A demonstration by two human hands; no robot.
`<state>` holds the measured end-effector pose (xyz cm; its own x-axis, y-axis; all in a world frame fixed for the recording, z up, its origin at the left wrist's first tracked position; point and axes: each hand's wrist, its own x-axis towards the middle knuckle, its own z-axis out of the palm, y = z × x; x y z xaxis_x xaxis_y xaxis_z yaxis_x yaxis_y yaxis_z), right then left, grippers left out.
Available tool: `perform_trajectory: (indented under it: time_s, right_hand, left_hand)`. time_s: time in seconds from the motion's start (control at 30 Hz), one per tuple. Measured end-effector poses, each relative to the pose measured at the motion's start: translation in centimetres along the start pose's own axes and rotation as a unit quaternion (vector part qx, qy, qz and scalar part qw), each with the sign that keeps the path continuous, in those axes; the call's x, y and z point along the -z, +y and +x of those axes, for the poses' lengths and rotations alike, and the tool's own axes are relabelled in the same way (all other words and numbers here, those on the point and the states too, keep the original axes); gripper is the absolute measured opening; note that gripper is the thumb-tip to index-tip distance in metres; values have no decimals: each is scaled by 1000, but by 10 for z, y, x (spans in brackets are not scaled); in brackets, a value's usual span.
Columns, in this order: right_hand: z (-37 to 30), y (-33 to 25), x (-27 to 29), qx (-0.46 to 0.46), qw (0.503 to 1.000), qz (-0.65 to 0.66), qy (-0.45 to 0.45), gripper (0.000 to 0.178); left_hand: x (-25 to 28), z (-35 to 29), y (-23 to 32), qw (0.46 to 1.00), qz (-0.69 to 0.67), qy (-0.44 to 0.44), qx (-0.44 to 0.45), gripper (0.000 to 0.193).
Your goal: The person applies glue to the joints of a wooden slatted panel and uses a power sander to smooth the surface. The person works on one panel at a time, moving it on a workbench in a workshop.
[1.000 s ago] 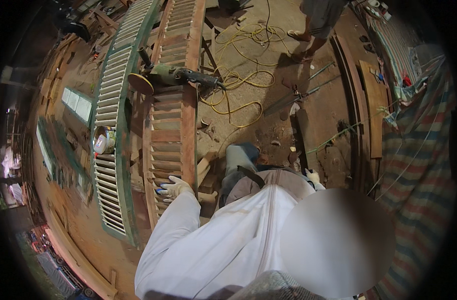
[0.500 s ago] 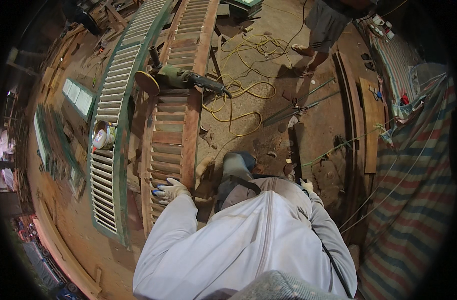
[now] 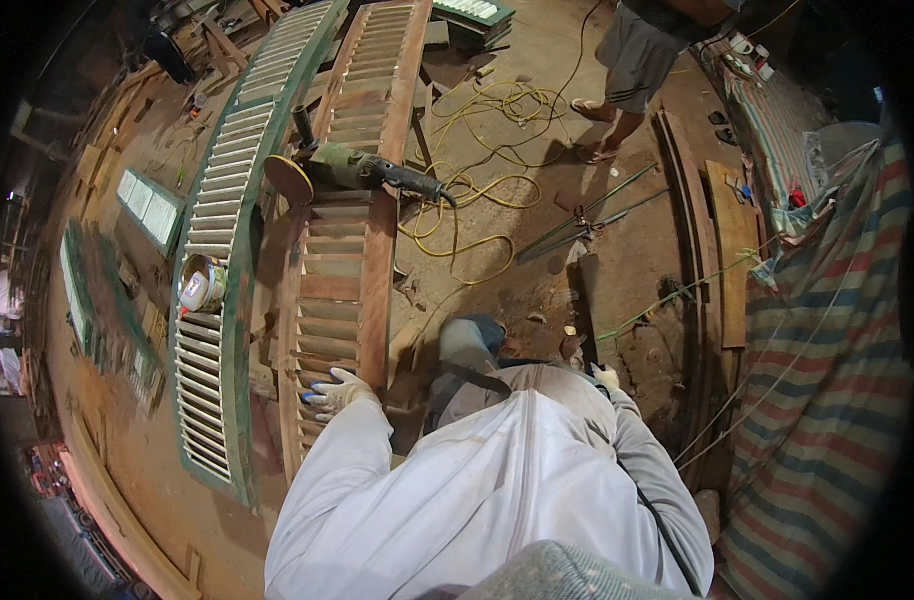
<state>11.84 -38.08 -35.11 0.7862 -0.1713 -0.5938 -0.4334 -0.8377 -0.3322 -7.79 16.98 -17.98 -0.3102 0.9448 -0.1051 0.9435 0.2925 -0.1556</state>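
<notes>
My left hand (image 3: 339, 393), in a pale glove with blue on the fingertips, lies with fingers spread on the near end of a brown wooden louvered shutter (image 3: 329, 288). Further up that shutter rests a green angle grinder (image 3: 352, 166) with a round tan disc and a side handle; no hand touches it. My right hand (image 3: 607, 378), also gloved, is down by my right hip, its fingers curled and partly hidden by my jacket. Something dark shows beside it, too small to name. A black cord (image 3: 667, 535) runs along my right sleeve.
A green-framed shutter (image 3: 239, 300) with white slats lies to the left, bearing a small bucket (image 3: 204, 283). Yellow cable (image 3: 512, 105) coils across the floor. Another person (image 3: 632, 70) stands at the far right. Striped sheeting (image 3: 817, 400) hangs on the right; long planks (image 3: 692, 200) lie beside it.
The view has shifted slightly. My left hand stays on the brown shutter, with its fingers a little higher. My right hand remains by my hip, and the grinder has not moved on the shutter.
</notes>
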Motion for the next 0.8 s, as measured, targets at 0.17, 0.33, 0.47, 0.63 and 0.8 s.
perform_trajectory:
  time_s: [0.17, 0.33, 0.47, 0.63, 0.8]
  right_hand:
    - [4, 10, -9, -8, 999, -35, 15, 68]
    - [8, 16, -21, 20, 999, 25, 18, 72]
    - [-1, -2, -16, -76, 997, -15, -6, 80]
    - [-20, -16, -1, -22, 1000, 9, -15, 90]
    - [-19, -15, -3, -32, 999, 17, -2, 89]
  left_hand:
    - [-17, 8, -5, 1000, 4, 12, 1, 74]
    - [-20, 9, -4, 1000, 3, 1, -9, 76]
    - [-11, 3, -3, 1000, -2, -11, -1, 75]
    - [-13, 2, -10, 1000, 12, 26, 4, 74]
    - [-29, 9, -10, 999, -2, 47, -1, 75]
